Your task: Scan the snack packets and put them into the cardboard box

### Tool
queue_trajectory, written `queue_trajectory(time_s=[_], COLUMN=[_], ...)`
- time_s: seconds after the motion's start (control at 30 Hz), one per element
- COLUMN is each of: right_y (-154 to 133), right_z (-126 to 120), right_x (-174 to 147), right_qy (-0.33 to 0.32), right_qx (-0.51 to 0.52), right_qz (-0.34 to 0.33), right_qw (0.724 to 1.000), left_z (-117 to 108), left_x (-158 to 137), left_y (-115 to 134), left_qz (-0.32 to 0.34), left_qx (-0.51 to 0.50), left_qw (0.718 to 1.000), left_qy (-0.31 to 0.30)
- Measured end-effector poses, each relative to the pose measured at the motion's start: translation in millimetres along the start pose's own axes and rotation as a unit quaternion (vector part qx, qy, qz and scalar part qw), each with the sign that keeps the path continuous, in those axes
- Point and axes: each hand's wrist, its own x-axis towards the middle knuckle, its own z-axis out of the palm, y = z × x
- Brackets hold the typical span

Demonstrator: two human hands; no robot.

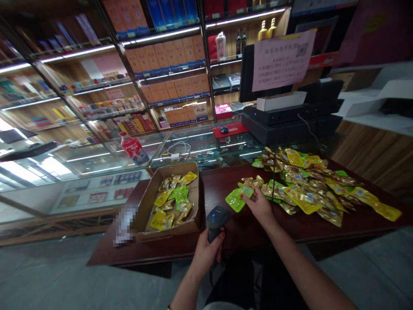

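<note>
1. Holding the dark grey, pistol-shaped plastic scanner (217, 218) by its handle, our left hand (206, 252) is wrapped closed around it; we should keep that grip steady and point its head squarely at the packet.
2. Our right hand (259, 206) pinches the shiny, green plastic packet (235, 199) by its edge, above the dark red-brown wooden table (214, 185), between the scanner and the heap of gold, yellow and green packets (303, 185).
3. The wrapper probably creases easily, so we do well to flatten its printed face and keep fingers off any code; we cannot make one out here.
4. The open, brown cardboard box (199, 193) stands left of the packet, packets inside; we should swing the scanner clear of its near wall.
</note>
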Motion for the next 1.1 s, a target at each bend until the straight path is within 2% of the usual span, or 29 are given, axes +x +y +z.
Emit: queue_trajectory(time_s=[0.1, 0.27, 0.33, 0.37, 0.4, 0.47, 0.53, 0.6, 0.7, 0.77, 0.83, 0.9, 1.0, 1.07, 1.1], right_y=[-24.8, -68.6, -74.8, -74.7, -72.6, -63.9, -52.6, -43.1, -36.0, -34.5, -34.0, -35.5, -46.4, -60.0, -67.8], right_z=[31.7, 123.2, 140.1, 139.1, 131.4, 98.6, 50.7, 0.1, -55.3, -69.2, -65.8, -53.8, -47.6, -68.2, -88.1], right_x=[18.1, 29.3, 25.6, 21.8, 16.8, 2.5, -17.5, -41.4, -75.7, -91.2, -98.9, -101.3, -103.0, -105.0, -105.7], right_qy=[-0.052, -0.218, -0.236, -0.23, -0.215, -0.173, -0.109, -0.025, 0.086, 0.124, 0.11, 0.073, 0.064, 0.109, 0.138], right_qx=[0.022, 0.063, 0.017, -0.02, -0.06, -0.132, -0.195, -0.285, -0.449, -0.536, -0.586, -0.588, -0.514, -0.449, -0.422], right_qz=[-0.01, -0.019, -0.042, -0.063, -0.085, -0.114, -0.112, -0.105, -0.09, -0.068, -0.049, -0.043, -0.042, -0.032, -0.029], right_qw=[0.998, 0.974, 0.971, 0.971, 0.971, 0.969, 0.968, 0.952, 0.885, 0.832, 0.801, 0.804, 0.855, 0.887, 0.896], left_z=[0.7, -0.4, -2.3, -3.2, -4.0, -4.8, -4.7, -4.1, -3.1, -2.4, -2.0, -2.3, -4.5, -6.8, -7.9], left_x=[5.5, 6.5, 5.1, 4.4, 3.8, 3.4, 3.8, 4.8, 6.6, 7.8, 9.0, 10.2, 11.6, 12.1, 12.1], left_y=[-8.4, -8.9, -6.9, -6.0, -5.2, -4.3, -4.0, -4.2, -4.7, -5.3, -6.2, -7.6, -9.8, -10.6, -10.7], left_qz=[0.004, -0.005, -0.002, 0.002, 0.005, 0.009, 0.008, 0.006, 0.005, 0.008, 0.011, 0.01, 0.006, 0.001, -0.003], left_qx=[-0.011, -0.014, -0.018, -0.02, -0.019, -0.019, -0.017, -0.013, -0.006, -0.005, -0.006, -0.005, -0.008, -0.01, -0.01], left_qw=[1.0, 1.0, 1.0, 1.0, 1.0, 1.0, 1.0, 1.0, 1.0, 1.0, 1.0, 1.0, 1.0, 1.0, 1.0], left_qy=[0.006, 0.001, 0.003, 0.005, 0.006, 0.005, 0.0, -0.005, -0.008, -0.009, -0.008, -0.004, 0.006, 0.008, 0.007])
